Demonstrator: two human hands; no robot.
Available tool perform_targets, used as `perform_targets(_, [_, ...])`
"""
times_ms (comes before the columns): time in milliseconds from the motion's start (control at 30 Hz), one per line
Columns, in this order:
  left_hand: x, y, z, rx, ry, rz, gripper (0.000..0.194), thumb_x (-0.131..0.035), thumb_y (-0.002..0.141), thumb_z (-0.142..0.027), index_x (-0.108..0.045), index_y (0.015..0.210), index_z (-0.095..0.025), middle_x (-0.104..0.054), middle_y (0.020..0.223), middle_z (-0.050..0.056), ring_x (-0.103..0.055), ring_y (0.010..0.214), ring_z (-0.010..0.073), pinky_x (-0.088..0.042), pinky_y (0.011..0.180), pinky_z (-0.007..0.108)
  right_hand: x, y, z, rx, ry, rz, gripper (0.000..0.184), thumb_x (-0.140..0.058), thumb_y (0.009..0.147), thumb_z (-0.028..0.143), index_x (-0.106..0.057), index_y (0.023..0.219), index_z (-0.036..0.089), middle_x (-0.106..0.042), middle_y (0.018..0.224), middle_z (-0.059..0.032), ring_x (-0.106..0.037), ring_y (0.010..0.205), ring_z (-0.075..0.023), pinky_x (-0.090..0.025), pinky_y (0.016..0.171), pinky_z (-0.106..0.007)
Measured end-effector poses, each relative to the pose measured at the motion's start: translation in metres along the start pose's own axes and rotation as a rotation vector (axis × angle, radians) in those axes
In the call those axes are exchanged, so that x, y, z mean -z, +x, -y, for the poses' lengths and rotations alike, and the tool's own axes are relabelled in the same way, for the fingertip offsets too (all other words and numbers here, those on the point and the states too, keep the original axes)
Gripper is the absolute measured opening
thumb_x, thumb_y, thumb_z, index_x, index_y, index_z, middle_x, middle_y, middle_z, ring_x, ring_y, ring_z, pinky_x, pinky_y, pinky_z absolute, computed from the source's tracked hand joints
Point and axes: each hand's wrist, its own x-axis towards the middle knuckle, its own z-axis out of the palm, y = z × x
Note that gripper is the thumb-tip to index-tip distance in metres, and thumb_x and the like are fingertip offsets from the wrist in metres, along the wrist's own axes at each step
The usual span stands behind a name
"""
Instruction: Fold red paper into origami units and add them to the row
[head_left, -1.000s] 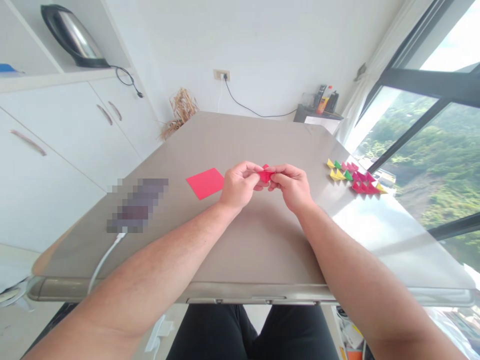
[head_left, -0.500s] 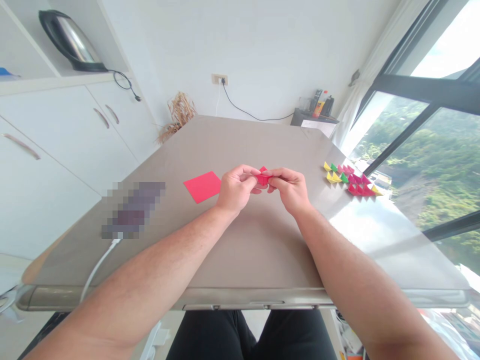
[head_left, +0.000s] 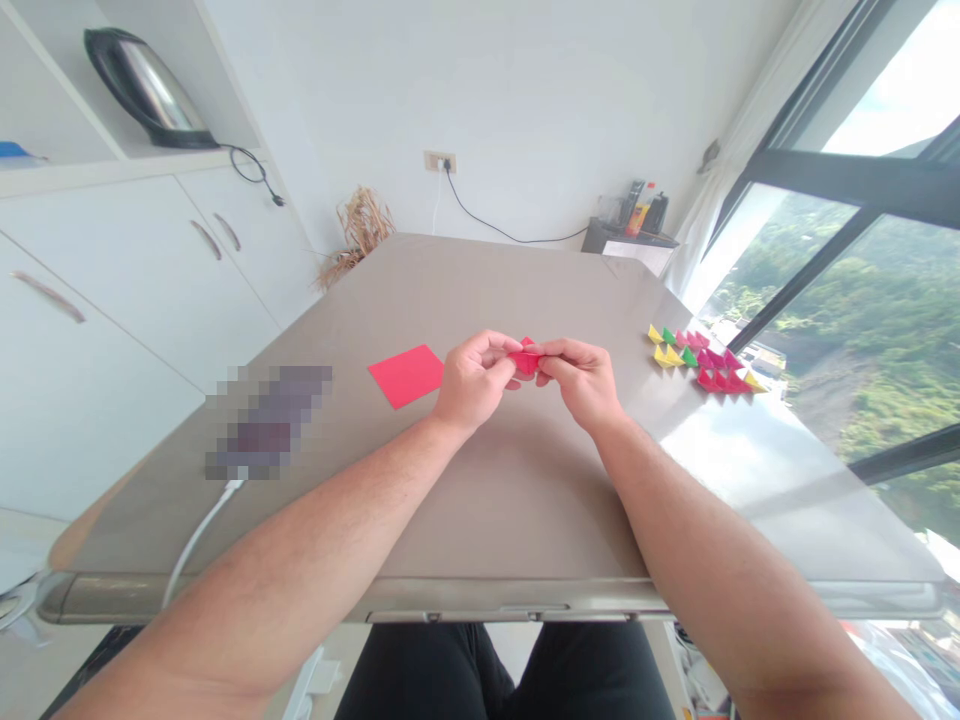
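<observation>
A small folded piece of red paper (head_left: 526, 362) is pinched between both hands above the middle of the table. My left hand (head_left: 476, 378) grips its left side, with thumb and fingers closed on it. On the right side, my right hand (head_left: 579, 378) pinches it with thumb and index finger. The fingers cover much of the paper, so its full shape is hidden. Flat on the table beside my left hand lies a red paper sheet (head_left: 405, 376), its right end covered by that hand.
Several folded paper boats (head_left: 724, 380) in yellow, green and pink stand in rows at the table's right. A blurred-out dark object (head_left: 270, 425) with a white cable (head_left: 196, 535) lies at the left. The table (head_left: 480, 270) reaches back toward the wall.
The hands stay in nearly the same place, still pinching the folded red paper. Its front face looks slightly tilted compared with before. The whole view has shifted a little.
</observation>
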Motion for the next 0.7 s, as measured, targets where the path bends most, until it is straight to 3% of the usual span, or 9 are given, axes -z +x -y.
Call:
perform_targets(233, [-0.0004, 0.0008, -0.0012, 0.024, -0.042, -0.029, 0.011, -0.061, 0.075, -0.02, -0.068, 0.083, -0.019, -0.076, 0.076, 0.002, -0.075, 0.07, 0.0204, -0.059, 0.06, 0.03, -0.0012, -0.0012, 0.002, 0.002, 0.041, 0.028, 0.022, -0.062, 0.073, 0.016, -0.081, 0.079, 0.025, -0.068, 0.066, 0.0013, -0.06, 0.063, -0.0142, -0.05, 0.066, -0.032])
perform_targets(467, [-0.0039, 0.0003, -0.0052, 0.161, -0.143, -0.086, 0.011, -0.06, 0.069, -0.017, -0.067, 0.077, -0.018, -0.074, 0.068, 0.002, -0.073, 0.064, 0.0202, -0.055, 0.059, 0.029, -0.0044, -0.0019, 0.0059, -0.014, 0.11, 0.041, 0.019, -0.064, 0.073, 0.016, -0.08, 0.077, 0.025, -0.07, 0.068, 0.0012, -0.059, 0.059, -0.0133, -0.051, 0.063, -0.032])
perform_targets(700, [-0.0013, 0.0024, -0.0041, 0.262, -0.247, -0.018, 0.008, -0.065, 0.071, -0.021, -0.063, 0.077, -0.018, -0.074, 0.07, 0.003, -0.074, 0.066, 0.0217, -0.052, 0.057, 0.027, -0.0019, -0.0026, 0.0066, -0.056, 0.128, 0.064, 0.016, -0.063, 0.07, 0.016, -0.077, 0.071, 0.023, -0.07, 0.068, 0.0006, -0.061, 0.059, -0.0143, -0.051, 0.063, -0.033])
